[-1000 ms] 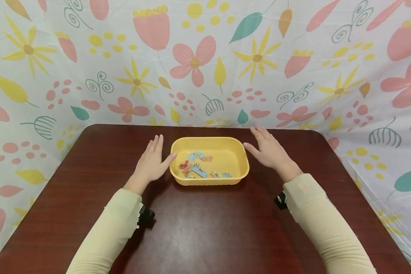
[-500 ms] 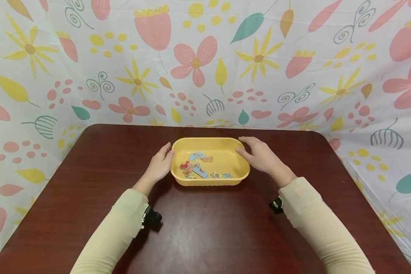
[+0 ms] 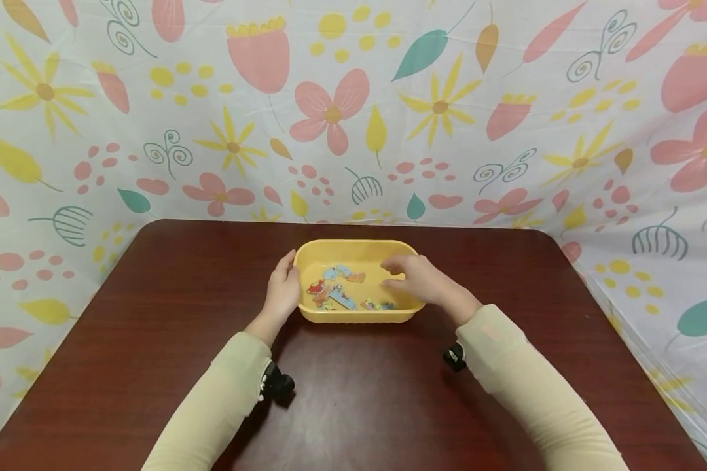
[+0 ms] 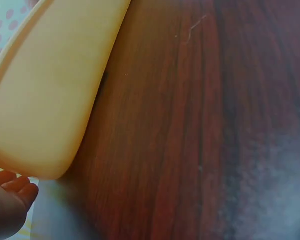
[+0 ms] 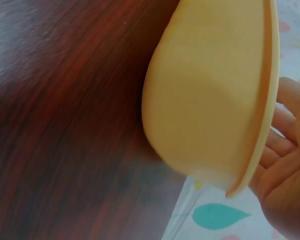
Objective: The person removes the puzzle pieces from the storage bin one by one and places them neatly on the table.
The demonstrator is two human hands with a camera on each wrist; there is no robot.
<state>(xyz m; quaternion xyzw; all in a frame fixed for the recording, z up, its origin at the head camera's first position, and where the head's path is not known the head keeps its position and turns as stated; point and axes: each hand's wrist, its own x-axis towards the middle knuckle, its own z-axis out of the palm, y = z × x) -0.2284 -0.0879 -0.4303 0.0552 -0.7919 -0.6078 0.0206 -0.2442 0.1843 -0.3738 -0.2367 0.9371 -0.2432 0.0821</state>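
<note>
A yellow plastic basin [image 3: 359, 316] stands on the table, holding several small flat cut-out pieces, among them a red one [image 3: 316, 287], blue ones [image 3: 342, 299] and an orange one [image 3: 356, 277]. My left hand [image 3: 283, 288] grips the basin's left end at the rim; in the left wrist view its bent fingers [image 4: 20, 187] lie against the end wall. My right hand [image 3: 415, 280] reaches over the right rim, thumb and fingers spread apart above the basin's inside. Nothing shows between them. The right wrist view has this hand beyond the rim, palm visible.
The dark reddish-brown wooden table [image 3: 353, 399] has rounded far corners. Directly behind its far edge hangs a white cloth [image 3: 342, 176] printed with flowers and leaves. Black wrist cameras [image 3: 278, 384] sit under both light sleeves [image 3: 224, 386].
My left hand has moved right onto the basin's left end and taken hold of it. My right hand has come left from beside the basin to over its inside.
</note>
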